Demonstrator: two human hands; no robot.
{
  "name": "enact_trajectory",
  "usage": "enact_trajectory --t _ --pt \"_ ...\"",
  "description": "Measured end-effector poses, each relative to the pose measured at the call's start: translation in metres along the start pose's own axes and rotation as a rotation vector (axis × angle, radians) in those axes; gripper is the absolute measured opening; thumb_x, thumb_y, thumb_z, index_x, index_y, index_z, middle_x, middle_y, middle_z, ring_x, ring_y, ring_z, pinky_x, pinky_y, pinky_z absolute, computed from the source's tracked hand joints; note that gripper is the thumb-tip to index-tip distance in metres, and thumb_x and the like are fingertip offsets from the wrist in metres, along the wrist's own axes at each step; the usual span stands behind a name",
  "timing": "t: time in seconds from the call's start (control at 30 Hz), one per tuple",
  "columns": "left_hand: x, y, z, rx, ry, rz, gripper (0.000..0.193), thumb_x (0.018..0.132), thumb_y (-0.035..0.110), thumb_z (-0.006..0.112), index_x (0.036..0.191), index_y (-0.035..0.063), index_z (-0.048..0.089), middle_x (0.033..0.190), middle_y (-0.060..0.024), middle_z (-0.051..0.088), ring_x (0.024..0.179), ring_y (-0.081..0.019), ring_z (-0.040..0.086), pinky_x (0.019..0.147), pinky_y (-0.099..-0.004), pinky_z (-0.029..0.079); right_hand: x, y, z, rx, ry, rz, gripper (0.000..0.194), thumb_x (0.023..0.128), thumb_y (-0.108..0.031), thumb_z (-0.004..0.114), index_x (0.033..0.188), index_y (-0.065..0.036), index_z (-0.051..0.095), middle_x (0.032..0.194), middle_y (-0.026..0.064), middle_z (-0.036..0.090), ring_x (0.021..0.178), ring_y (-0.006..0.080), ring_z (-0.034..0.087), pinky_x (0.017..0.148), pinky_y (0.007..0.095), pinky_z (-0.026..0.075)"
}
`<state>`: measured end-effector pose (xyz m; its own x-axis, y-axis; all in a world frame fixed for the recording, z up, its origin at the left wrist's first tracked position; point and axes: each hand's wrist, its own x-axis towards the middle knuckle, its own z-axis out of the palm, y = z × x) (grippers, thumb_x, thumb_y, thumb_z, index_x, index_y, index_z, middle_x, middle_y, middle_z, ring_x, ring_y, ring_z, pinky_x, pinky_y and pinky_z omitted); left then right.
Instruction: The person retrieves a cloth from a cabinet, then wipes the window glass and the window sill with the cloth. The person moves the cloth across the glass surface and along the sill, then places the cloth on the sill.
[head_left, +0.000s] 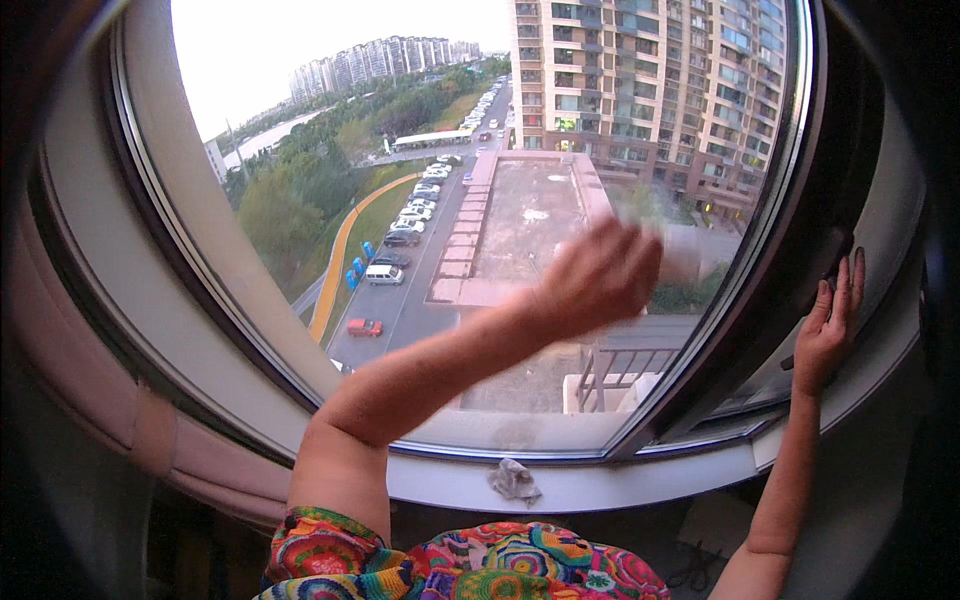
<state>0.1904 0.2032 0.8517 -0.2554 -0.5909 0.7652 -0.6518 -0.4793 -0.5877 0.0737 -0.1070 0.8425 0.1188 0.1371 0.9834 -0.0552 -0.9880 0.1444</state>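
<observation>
My left hand (611, 270) is raised in front of the window pane (517, 375), its fingers curled around a pale, blurred thing that looks like a cloth (679, 253). Motion blurs the hand, so its exact contact with the glass cannot be told. Far to the right, my right hand (831, 322) rests with fingers spread upward against the dark window frame's inner side, beside a dark handle-like part (829, 259). A crumpled grey cloth (514, 481) lies on the white windowsill (622, 486), below the pane.
A dark window frame post (739, 322) stands between the two hands. On the left, a padded pinkish edge (225, 487) curves beside the sill. Beyond the glass are a metal railing (630, 367), a flat roof, parked cars and tall buildings. Dark items lie below the sill at the right.
</observation>
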Motion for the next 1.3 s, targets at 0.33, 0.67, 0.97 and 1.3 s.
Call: enact_trajectory --t 0.33,0.67,0.97,1.3 --pt "-0.053 -0.004 -0.006 -0.114 0.172 -0.185 0.011 0.083 0.006 0.061 0.094 0.0035 0.060 0.083 -0.0055 0.050 0.066 -0.0177 0.048 0.056 -0.0325 0.041 0.003 -0.004 -0.005 -0.032 -0.001 0.002 0.037 0.098 -0.011 0.042 0.134 -0.004 0.045 0.144 0.0175 0.036 0.129 0.0345 0.042 0.094 0.0394 0.051" --pt "-0.123 0.015 -0.028 -0.050 -0.229 0.037 0.015 0.072 0.010 0.062 0.086 0.0040 0.060 0.090 -0.0059 0.052 0.080 -0.0193 0.052 0.071 -0.0328 0.043 0.007 -0.006 0.000 0.052 0.036 -0.001 0.038 0.098 -0.012 0.043 0.135 -0.003 0.045 0.144 0.0175 0.037 0.129 0.0348 0.042 0.095 0.0417 0.050" --pt "-0.046 -0.087 -0.084 0.299 0.169 -0.343 0.019 0.073 0.004 0.066 0.089 0.0123 0.064 0.084 -0.0003 0.059 0.077 -0.0199 0.057 0.068 -0.0355 0.043 0.002 0.012 -0.002 0.028 0.025 -0.030 0.036 0.098 -0.012 0.044 0.133 -0.003 0.047 0.142 0.0194 0.039 0.128 0.0352 0.042 0.093 0.0415 0.050" --pt "-0.242 0.055 -0.055 -0.141 -0.491 -0.111 0.006 0.077 0.009 0.060 0.083 0.0089 0.059 0.087 -0.0047 0.051 0.083 -0.0174 0.054 0.075 -0.0298 0.045 0.005 0.011 0.001 0.037 -0.005 0.007 0.037 0.098 -0.011 0.043 0.134 -0.003 0.046 0.143 0.0180 0.038 0.128 0.0345 0.043 0.097 0.0415 0.048"
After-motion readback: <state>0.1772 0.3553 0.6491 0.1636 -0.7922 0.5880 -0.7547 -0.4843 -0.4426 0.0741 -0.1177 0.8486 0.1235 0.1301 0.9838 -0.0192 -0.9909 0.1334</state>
